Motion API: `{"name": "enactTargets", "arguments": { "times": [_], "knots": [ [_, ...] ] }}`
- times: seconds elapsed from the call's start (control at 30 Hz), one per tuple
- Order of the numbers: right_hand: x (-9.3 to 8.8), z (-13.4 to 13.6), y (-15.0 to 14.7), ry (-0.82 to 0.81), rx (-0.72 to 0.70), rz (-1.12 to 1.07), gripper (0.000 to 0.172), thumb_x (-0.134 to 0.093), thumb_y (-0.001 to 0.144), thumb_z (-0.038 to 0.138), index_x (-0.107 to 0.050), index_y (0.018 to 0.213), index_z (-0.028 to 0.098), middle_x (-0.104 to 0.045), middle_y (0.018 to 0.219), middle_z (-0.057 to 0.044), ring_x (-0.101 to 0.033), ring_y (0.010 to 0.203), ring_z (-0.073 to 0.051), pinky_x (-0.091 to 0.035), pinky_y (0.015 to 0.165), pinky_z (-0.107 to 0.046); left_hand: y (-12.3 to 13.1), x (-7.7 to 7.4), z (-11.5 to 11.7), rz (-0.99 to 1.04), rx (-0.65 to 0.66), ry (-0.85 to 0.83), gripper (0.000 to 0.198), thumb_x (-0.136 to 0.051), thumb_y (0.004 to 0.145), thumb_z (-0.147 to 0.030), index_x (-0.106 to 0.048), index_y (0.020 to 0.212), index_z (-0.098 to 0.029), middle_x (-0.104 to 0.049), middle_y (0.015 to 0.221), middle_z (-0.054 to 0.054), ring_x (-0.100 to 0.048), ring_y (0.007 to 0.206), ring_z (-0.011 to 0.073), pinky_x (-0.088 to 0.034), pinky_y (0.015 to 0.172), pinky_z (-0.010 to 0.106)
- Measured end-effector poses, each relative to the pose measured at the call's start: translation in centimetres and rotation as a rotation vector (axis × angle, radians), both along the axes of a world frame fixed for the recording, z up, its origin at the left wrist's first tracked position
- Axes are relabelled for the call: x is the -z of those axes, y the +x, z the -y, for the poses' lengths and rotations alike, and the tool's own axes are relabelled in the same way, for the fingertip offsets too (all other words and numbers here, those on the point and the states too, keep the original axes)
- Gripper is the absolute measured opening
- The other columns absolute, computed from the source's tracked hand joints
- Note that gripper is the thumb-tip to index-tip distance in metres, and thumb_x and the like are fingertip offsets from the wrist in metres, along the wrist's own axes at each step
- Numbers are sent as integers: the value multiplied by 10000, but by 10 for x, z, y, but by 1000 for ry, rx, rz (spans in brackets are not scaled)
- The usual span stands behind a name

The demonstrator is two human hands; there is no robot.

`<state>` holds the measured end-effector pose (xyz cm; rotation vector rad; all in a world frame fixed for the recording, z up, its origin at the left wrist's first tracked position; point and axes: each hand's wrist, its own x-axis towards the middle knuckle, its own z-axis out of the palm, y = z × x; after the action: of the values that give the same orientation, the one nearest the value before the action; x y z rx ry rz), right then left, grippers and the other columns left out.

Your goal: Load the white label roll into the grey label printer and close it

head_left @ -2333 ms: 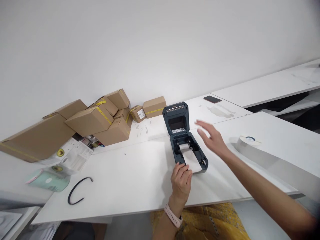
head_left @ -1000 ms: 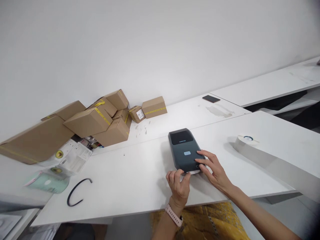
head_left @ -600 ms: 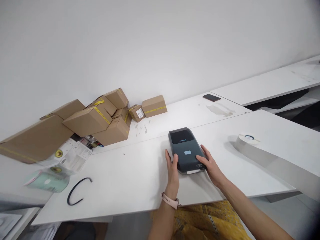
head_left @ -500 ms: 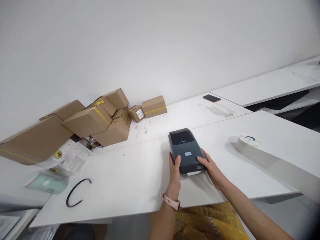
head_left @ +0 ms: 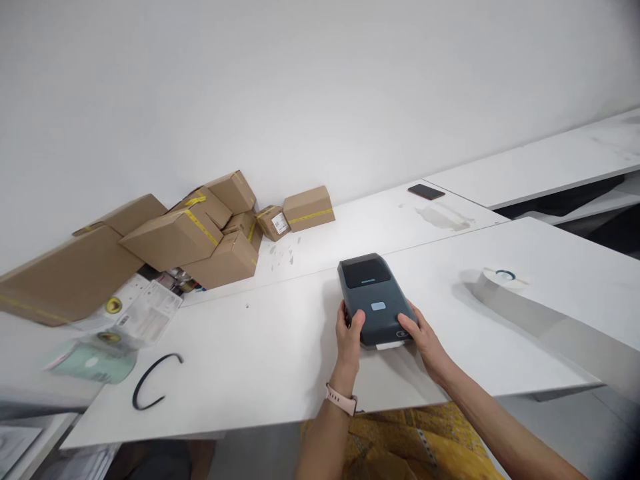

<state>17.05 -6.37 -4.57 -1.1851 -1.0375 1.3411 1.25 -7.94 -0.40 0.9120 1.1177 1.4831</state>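
Observation:
A dark grey label printer (head_left: 379,297), with a black window at its far end and a light blue button in the middle, is held between my two hands. My left hand (head_left: 349,337) grips its near left corner, thumb on top and fingers round the side. On the near right corner, my right hand (head_left: 423,337) has its thumb on the top edge; its other fingers are mostly hidden. A strip of white paper (head_left: 393,345) pokes out of the printer's near end. To the right, a roll of white labels (head_left: 500,283) stands on the white table (head_left: 280,353), its band trailing toward me.
Several taped cardboard boxes (head_left: 170,240) are piled at the back left. A black headband (head_left: 145,387), a mint-green pouch (head_left: 95,363) and plastic-wrapped papers (head_left: 150,312) lie on the left. A dark phone (head_left: 426,192) rests near the wall. The table's front edge is close to my body.
The view has shifted slightly. Both hands keep the same grip on the printer, which looks almost unmoved.

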Motion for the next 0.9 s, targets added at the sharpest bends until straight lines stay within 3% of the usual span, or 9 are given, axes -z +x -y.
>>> {"name": "enactTargets", "arguments": {
  "times": [0.1,0.2,0.33,0.47,0.6,0.9],
  "knots": [
    [7,31,3,-18,78,75,791,-648,767,620,-410,1439,276,-491,1454,-95,-502,1277,-304,-458,1003,-439,-1,1,7,-88,-61,-39,659,-625,863,-466,-423,1438,-216,-468,1480,114,-472,1333,276,-437,1054,358],
    [13,68,4,-52,197,177,639,-646,739,655,-594,1216,233,-659,1172,-107,-622,1020,-275,-525,823,-378,-3,-1,13,-376,-151,-16,663,-579,894,-473,-350,1482,-270,-317,1577,69,-306,1444,259,-345,1139,377],
    [3,83,-6,-73,-28,104,494,-629,734,679,-669,791,190,-641,704,-36,-570,646,-175,-487,594,-291,-2,-16,12,-847,-102,238,442,-484,953,-382,-493,1383,-280,-364,1554,32,-232,1474,230,-236,1199,452],
    [-15,66,-21,-203,-118,-69,544,-660,687,705,-653,649,162,-616,615,-33,-521,538,-131,-440,499,-256,2,-29,5,-1135,34,393,356,-449,968,-307,-573,1299,-267,-486,1475,35,-294,1452,231,-180,1205,524],
    [-19,57,-30,-261,-57,-182,549,-703,659,689,-690,688,141,-660,628,-63,-527,511,-122,-430,487,-252,2,-27,3,-1214,58,406,346,-448,968,-289,-584,1285,-258,-523,1444,45,-320,1441,237,-214,1189,539],
    [-15,60,-32,-118,-34,-185,501,-710,693,648,-666,616,156,-627,603,-42,-502,549,-125,-430,544,-264,2,-24,4,-1187,41,419,354,-450,972,-316,-572,1299,-256,-516,1450,50,-310,1446,237,-215,1190,540]
  ]
}}
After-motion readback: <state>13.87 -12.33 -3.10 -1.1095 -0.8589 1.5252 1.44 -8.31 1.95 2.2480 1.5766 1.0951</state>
